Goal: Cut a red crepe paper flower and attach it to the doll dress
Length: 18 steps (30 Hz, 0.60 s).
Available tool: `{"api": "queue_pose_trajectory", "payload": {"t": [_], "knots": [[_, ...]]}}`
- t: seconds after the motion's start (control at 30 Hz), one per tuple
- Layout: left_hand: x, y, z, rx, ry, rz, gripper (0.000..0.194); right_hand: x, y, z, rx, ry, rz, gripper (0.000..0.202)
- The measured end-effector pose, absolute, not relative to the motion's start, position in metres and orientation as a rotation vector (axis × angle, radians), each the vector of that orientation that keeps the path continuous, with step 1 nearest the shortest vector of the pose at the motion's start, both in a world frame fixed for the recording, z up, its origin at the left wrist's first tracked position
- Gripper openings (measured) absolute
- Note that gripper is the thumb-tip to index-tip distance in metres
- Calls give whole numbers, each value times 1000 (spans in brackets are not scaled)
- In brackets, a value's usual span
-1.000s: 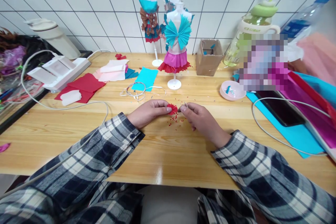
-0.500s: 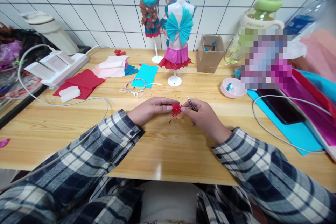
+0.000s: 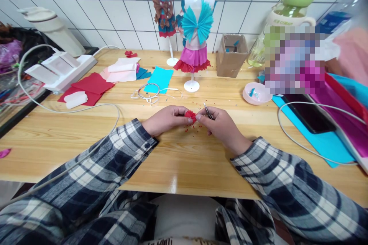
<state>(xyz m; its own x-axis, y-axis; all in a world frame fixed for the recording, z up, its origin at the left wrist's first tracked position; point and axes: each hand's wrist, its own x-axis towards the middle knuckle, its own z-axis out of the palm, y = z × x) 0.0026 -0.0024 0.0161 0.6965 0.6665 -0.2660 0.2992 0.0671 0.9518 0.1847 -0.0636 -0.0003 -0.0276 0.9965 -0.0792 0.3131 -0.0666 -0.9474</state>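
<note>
My left hand [image 3: 169, 119] pinches a small red fringed paper piece [image 3: 190, 115] between thumb and fingers, just over the table. Its ruffled edge fans out like a flower. My right hand [image 3: 221, 122] is closed, thumb and forefinger touching the right side of the red piece. Tucked in that same hand are slim metal scissors [image 3: 207, 110], blades pointing up and left; their handles are mostly hidden by the fingers. Tiny red paper scraps [image 3: 186, 130] lie scattered beneath and around both hands.
Behind the hands stands a mini dress form [image 3: 191, 86] in paper clothes, with others near the wall. A cardboard box [image 3: 232, 59], pink bowl [image 3: 255, 93] and phone [image 3: 309, 116] are to the right. A power strip [image 3: 63, 71], red paper [image 3: 92, 86] and cable [image 3: 117, 113] lie left.
The red piece has shifted slightly left and up, and its fringe is turned more upward. My left fingers have curled in around it; the scissors stay in my right hand.
</note>
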Motion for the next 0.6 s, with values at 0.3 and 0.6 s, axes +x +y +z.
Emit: {"api": "queue_pose_trajectory", "payload": {"t": [0.3,0.6], "knots": [[1,0,19,1607,769,275,18,187,-63,6,-1554,-1544,1062,26],[-3,2,10,1344,747,325,25,188,-63,0,-1470,-1475,1223,34]]}}
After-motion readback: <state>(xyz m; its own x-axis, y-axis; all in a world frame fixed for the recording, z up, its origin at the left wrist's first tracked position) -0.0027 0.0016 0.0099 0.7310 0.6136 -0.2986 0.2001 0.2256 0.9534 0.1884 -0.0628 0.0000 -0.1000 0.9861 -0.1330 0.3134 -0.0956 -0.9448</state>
